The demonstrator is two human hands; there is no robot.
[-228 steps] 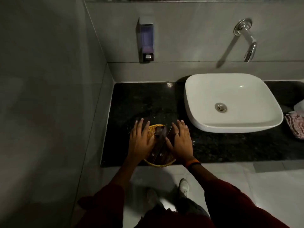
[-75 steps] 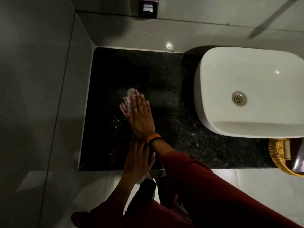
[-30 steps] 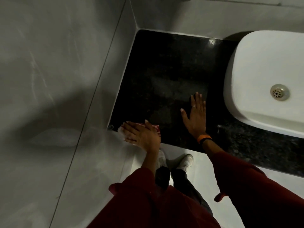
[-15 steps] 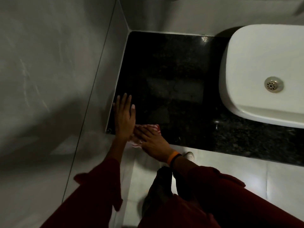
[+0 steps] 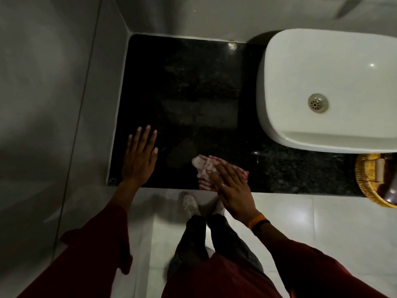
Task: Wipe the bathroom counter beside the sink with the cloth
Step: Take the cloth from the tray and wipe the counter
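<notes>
A black speckled counter [image 5: 193, 93] lies left of a white basin [image 5: 326, 89]. A red-and-white striped cloth [image 5: 207, 168] lies crumpled near the counter's front edge. My right hand [image 5: 232, 190], with a ring and an orange wristband, presses flat on the cloth's near right part. My left hand [image 5: 140, 155] rests flat on the counter's front left corner, fingers spread, holding nothing.
Grey tiled walls close off the counter at the left and back. A yellow woven basket [image 5: 369, 181] with dark items stands at the counter's front right, beyond the basin. My shoes [image 5: 191, 205] stand on the pale floor tiles below the counter's edge.
My right hand has slid the cloth rightward along the front edge, away from the left corner. My left hand has stayed flat at the corner. The basket has come into view at right.
</notes>
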